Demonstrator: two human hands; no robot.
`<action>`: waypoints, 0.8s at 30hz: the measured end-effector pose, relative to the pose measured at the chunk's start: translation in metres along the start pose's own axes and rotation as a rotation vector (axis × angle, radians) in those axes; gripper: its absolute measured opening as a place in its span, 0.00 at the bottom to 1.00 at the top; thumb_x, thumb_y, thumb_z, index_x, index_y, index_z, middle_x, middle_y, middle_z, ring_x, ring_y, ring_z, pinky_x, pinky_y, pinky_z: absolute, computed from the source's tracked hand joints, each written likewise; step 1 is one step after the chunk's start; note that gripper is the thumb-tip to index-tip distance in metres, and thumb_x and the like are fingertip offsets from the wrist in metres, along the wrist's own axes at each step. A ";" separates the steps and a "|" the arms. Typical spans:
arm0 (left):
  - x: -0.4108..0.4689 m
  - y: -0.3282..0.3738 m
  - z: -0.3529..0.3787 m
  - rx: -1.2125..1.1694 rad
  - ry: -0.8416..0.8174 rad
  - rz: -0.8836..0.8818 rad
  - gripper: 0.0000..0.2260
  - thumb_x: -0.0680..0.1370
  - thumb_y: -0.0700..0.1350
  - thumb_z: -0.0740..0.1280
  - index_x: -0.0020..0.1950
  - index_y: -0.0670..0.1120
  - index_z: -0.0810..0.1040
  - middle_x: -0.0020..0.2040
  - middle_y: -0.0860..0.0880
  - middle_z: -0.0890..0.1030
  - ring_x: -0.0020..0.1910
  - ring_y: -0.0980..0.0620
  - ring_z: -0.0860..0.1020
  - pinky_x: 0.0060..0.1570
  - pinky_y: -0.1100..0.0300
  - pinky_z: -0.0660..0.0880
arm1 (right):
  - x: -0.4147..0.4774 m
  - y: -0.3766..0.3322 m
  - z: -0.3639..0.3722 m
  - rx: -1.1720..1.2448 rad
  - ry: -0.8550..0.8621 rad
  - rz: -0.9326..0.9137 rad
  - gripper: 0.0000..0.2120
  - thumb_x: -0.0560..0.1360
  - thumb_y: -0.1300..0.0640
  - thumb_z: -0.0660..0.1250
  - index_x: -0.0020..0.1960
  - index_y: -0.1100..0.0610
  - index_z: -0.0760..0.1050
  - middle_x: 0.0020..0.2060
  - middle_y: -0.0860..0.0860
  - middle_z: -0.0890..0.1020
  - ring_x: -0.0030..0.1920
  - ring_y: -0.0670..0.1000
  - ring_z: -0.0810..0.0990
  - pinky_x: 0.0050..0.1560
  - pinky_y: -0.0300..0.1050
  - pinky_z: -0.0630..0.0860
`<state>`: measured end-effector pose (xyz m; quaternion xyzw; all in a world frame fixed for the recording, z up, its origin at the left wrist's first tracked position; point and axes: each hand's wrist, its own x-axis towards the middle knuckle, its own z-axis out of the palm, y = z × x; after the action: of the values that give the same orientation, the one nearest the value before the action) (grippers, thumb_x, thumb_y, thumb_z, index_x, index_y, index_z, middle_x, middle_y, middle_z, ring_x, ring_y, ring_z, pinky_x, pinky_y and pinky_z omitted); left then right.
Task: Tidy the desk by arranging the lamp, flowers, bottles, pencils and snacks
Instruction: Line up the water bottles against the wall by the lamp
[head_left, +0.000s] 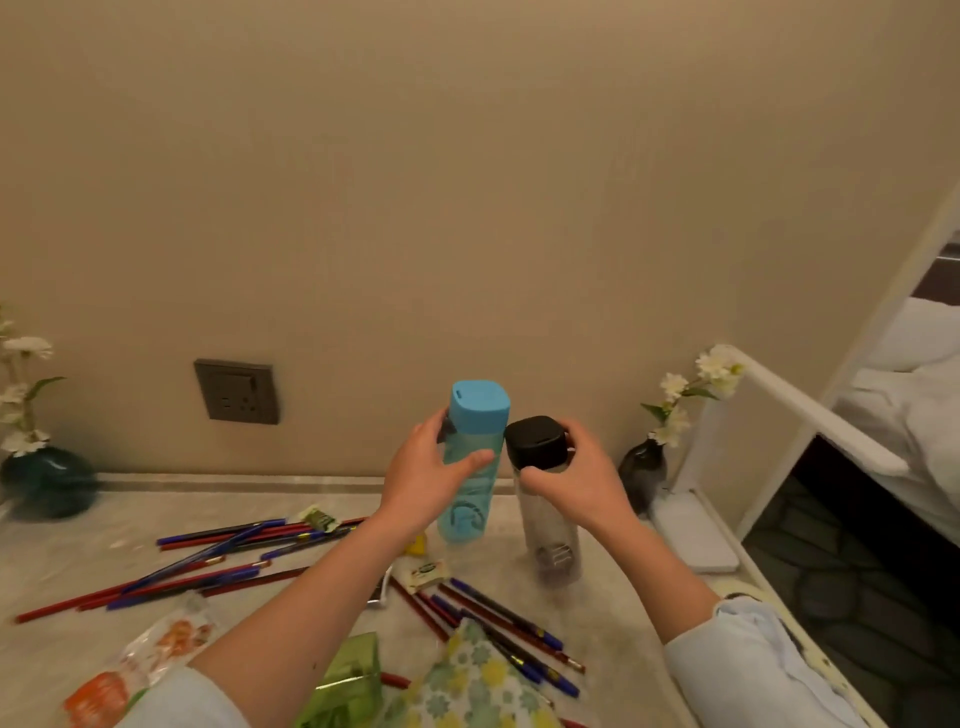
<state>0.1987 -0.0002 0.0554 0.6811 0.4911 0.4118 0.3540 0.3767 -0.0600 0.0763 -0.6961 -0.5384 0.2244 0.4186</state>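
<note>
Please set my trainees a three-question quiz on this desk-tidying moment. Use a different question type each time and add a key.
1. True or false: the left hand holds the translucent blue plastic bottle with the blue cap.
2. The right hand grips the clear plastic bottle by: A its black cap; B its base; C its middle.
3. Fill in: the round dark green vase holds ___ flowers.
Key: 1 true; 2 A; 3 white.

Scattered pencils and snack packets lie on the pale desk. A left vase and a right vase stand by the wall. The blue bottle and the clear bottle are upright; whether they touch the desk is unclear.
</note>
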 end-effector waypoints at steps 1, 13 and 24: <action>0.001 0.003 0.013 -0.008 -0.025 -0.012 0.30 0.69 0.56 0.74 0.68 0.58 0.68 0.59 0.59 0.76 0.58 0.59 0.74 0.55 0.54 0.73 | 0.001 0.008 -0.008 0.010 0.012 0.014 0.33 0.58 0.49 0.72 0.63 0.46 0.71 0.56 0.47 0.78 0.55 0.47 0.77 0.52 0.44 0.75; 0.032 0.027 0.129 -0.131 -0.269 -0.077 0.31 0.70 0.42 0.76 0.71 0.45 0.69 0.66 0.48 0.76 0.65 0.51 0.73 0.65 0.47 0.71 | 0.000 0.074 -0.069 0.040 0.133 0.136 0.34 0.55 0.45 0.69 0.61 0.44 0.68 0.53 0.45 0.78 0.50 0.44 0.77 0.43 0.40 0.74; 0.066 0.031 0.180 -0.110 -0.274 -0.066 0.33 0.66 0.43 0.79 0.68 0.45 0.70 0.61 0.48 0.77 0.59 0.51 0.75 0.59 0.51 0.73 | 0.007 0.093 -0.088 0.108 0.177 0.172 0.35 0.55 0.48 0.72 0.60 0.40 0.64 0.53 0.42 0.74 0.52 0.43 0.76 0.45 0.40 0.76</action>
<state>0.3856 0.0404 0.0232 0.6940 0.4370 0.3292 0.4679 0.4979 -0.0904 0.0492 -0.7334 -0.4246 0.2258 0.4805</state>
